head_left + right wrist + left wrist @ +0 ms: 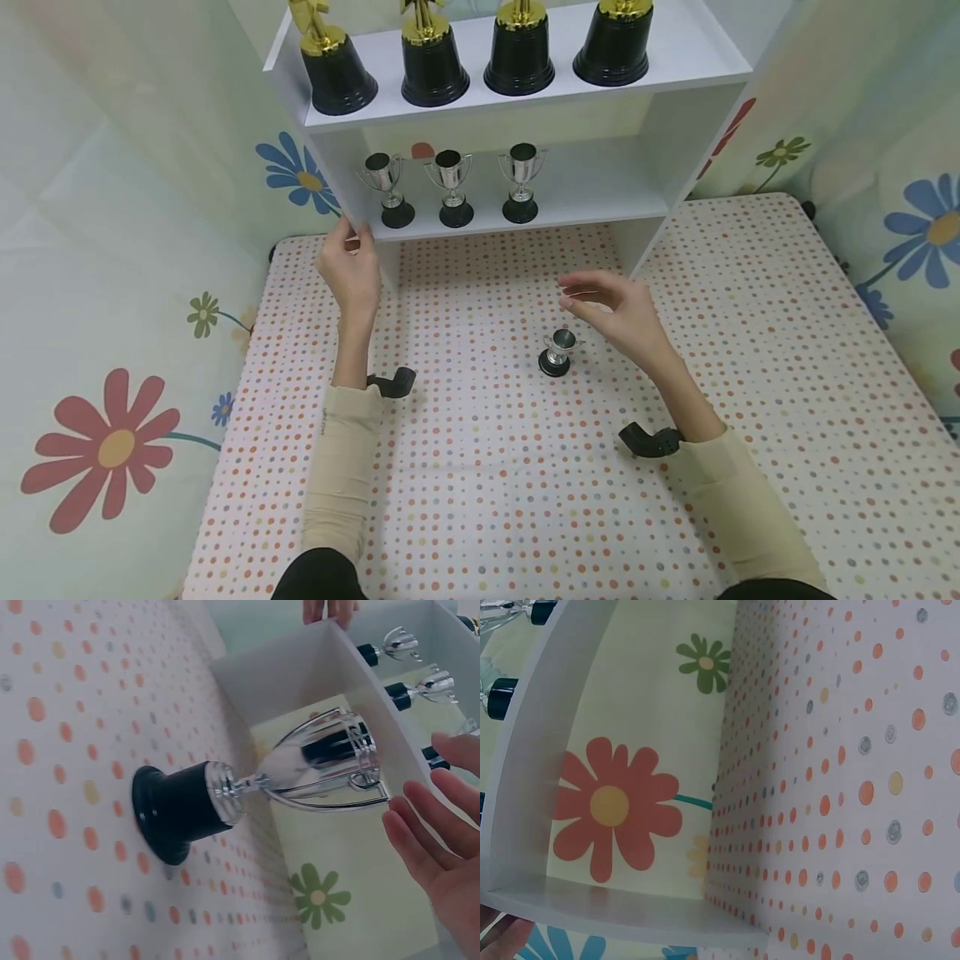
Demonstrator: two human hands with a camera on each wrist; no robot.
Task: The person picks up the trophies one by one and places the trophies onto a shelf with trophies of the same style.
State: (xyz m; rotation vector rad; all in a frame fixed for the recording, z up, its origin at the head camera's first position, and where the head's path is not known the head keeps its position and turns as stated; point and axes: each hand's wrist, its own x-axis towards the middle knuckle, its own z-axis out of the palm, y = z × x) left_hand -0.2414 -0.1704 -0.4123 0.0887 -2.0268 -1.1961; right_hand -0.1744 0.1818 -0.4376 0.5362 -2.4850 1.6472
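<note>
A small silver trophy cup (pixel 556 353) with a black base stands upright on the dotted tabletop; it looks large in the right wrist view (pixel 315 761). My right hand (pixel 618 317) hovers just above and to the right of this cup, its fingers (pixel 442 825) parted from the thumb and holding nothing. With the other hand, my left (pixel 351 268), I grip the left side edge of the white shelf (pixel 517 227). Only a few fingers (pixel 506 937) of it show at the lower left of the left wrist view.
Three silver trophy cups (pixel 452 187) stand on the middle shelf, toward its left. Several larger trophies with gold tops and black bases (pixel 519 54) line the level above. Flower-patterned cloth (pixel 112 292) hangs around the dotted table (pixel 465 500).
</note>
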